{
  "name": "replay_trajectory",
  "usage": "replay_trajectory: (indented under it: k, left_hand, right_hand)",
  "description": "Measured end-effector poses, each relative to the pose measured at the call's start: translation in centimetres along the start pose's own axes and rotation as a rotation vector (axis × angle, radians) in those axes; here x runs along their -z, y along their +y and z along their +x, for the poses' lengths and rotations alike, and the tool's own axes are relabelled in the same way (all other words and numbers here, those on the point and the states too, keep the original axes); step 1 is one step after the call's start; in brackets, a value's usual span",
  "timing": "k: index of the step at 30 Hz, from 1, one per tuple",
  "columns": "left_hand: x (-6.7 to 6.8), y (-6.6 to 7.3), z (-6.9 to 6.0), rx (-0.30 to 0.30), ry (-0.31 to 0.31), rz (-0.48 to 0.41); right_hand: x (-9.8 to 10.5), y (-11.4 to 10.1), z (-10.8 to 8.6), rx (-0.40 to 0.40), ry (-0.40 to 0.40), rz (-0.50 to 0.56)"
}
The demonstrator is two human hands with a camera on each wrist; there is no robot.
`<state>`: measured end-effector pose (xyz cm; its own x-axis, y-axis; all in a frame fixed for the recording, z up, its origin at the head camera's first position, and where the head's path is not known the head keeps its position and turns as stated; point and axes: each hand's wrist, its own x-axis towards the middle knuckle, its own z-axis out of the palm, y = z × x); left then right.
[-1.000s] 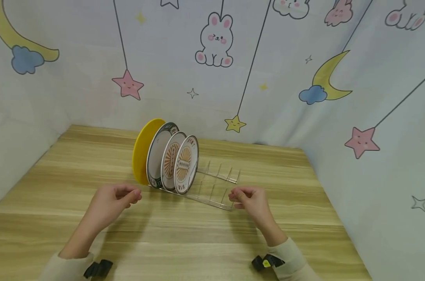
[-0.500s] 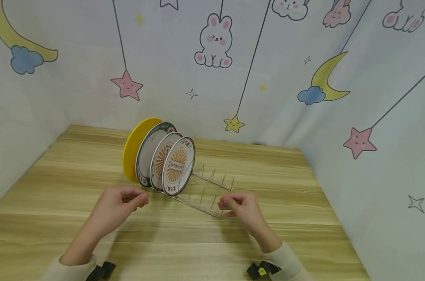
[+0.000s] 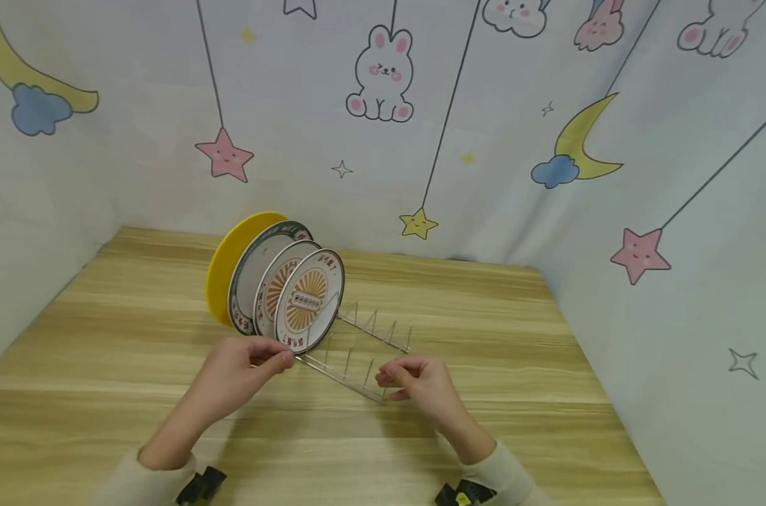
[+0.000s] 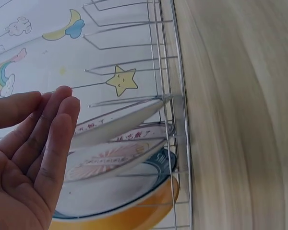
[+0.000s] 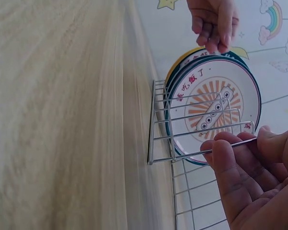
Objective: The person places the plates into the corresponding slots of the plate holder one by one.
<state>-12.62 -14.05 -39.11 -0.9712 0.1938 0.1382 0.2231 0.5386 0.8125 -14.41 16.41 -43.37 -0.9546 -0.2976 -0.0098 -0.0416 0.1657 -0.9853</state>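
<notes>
A metal wire dish rack stands on the table, with plates upright at its far left end. In front is a white plate with an orange sunburst. Behind it come a similar sunburst plate, a green-rimmed white plate and a yellow plate. My right hand pinches the rack's near right end; the right wrist view shows a wire between thumb and fingers. My left hand, fingers loosely bent and holding nothing, hovers in front of the plates; in the left wrist view it is apart from the rack.
The rack's right-hand slots, between thin upright wires, hold no plates. The wood-grain table reaches back to a white curtain printed with stars, moons and a rabbit. Both wrists wear black camera straps.
The rack has turned on the table, its right end swinging toward me and left with my right hand. The plates shifted left and now face me more. My left hand moved right.
</notes>
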Motion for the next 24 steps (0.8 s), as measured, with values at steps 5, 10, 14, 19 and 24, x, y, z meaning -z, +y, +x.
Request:
replay_trajectory:
  k: [5, 10, 14, 19, 24]
  left_hand:
    - [-0.6, 0.2, 0.7, -0.023, -0.013, -0.013]
    - [-1.0, 0.2, 1.3, -0.065, -0.012, 0.012]
    - [-1.3, 0.1, 1.6, -0.079, -0.011, 0.038]
    - [-1.5, 0.1, 2.0, -0.081, -0.025, 0.047]
    - [-1.8, -0.1, 2.5, -0.084, -0.036, 0.057]
  right_hand:
    - [-0.6, -0.1, 0.0, 0.002, -0.017, -0.006]
    - [-1.3, -0.3, 0.0, -0.001, -0.028, -0.006]
    - [-1.8, -0.3, 0.0, 0.005, -0.042, 0.001]
    - [-2.3, -0.4, -0.1, 0.027, -0.047, -0.011]
    - [-3.0, -0.5, -0.2, 0.066, -0.048, -0.036]
